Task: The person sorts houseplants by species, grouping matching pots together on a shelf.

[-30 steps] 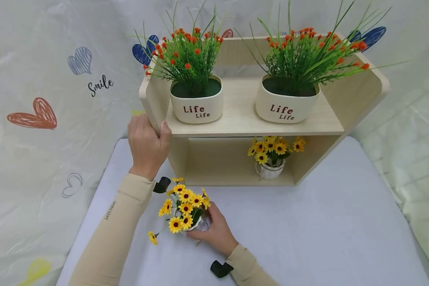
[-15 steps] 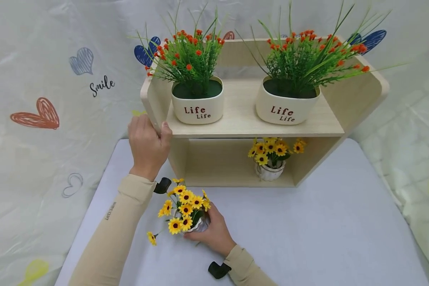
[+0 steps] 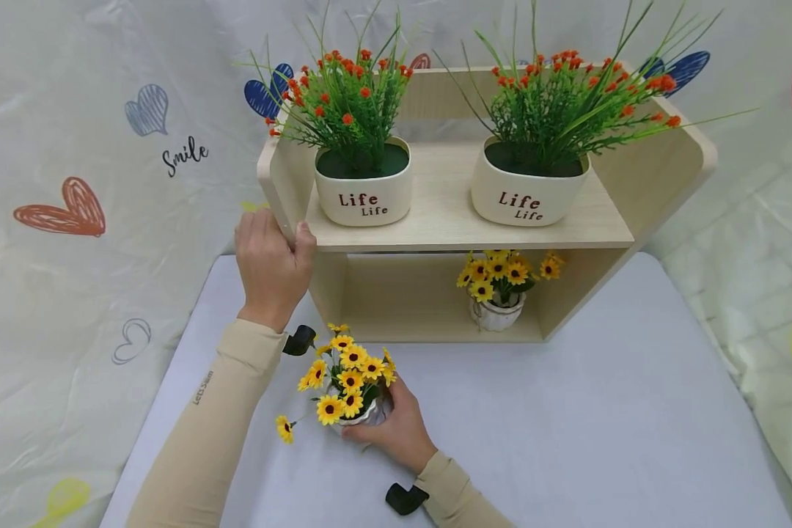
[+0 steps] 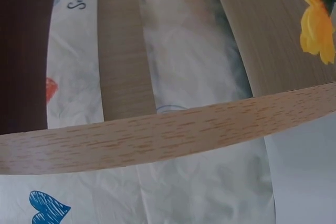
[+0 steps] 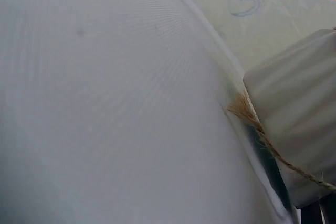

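My left hand (image 3: 273, 268) grips the left side panel of a pale wooden two-tier shelf (image 3: 445, 238), the thumb lying on its front edge. Below it, in front of the shelf, my right hand (image 3: 399, 429) holds a small white flowerpot (image 3: 372, 416) of yellow sunflowers by its right side. One blossom on a long stem sticks out to the lower left. The right wrist view shows the tapered white pot (image 5: 294, 119) lying over at a slant, with a frayed twine (image 5: 270, 148) around it. The fingers behind the pot are hidden.
A matching sunflower pot (image 3: 497, 315) stands at the right of the lower tier. Two cream planters, a left one (image 3: 364, 202) and a right one (image 3: 528, 198), with red-flowered greenery, stand on the upper tier. The table (image 3: 600, 425) has a white cover.
The sunflowers in my right hand have shifted slightly up and to the right, toward the shelf. My left hand stays where it was on the side panel.
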### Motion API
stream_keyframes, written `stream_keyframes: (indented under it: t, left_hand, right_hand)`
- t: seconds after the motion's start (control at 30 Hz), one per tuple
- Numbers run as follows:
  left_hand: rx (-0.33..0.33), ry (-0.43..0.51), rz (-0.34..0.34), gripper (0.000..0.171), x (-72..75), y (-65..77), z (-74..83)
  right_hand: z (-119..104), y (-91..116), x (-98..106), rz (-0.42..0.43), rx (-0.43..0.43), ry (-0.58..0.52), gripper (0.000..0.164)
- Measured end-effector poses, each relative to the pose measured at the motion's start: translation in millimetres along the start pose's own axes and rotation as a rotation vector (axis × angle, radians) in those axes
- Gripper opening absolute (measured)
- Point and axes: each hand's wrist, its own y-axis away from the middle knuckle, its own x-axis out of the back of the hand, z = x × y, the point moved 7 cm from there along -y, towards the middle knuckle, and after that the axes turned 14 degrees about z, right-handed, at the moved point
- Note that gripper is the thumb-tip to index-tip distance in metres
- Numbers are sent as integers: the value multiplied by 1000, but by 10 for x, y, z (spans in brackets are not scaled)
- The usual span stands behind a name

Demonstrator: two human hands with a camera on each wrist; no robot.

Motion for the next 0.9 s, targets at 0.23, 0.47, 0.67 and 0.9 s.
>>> stream_keyframes:
  t: [0.23,0.47,0.67,0.9]
  left_hand:
    - [-6,-4,-8,42,-3,-7,14]
    - [7,-7,-11,44,4,-3,1]
    - [-1,-9,-8,43,10,-1,0]
    - [-13,-21,-21,44,7,-6,15]
  right_hand:
    - [-24,-44,63,23,2,-5,102]
    - [-99,-177,195,82,24,-23,105]
    - [-178,-330,325,143,47,-40,102]
    - [-225,-508,450,188,70,-18,99]
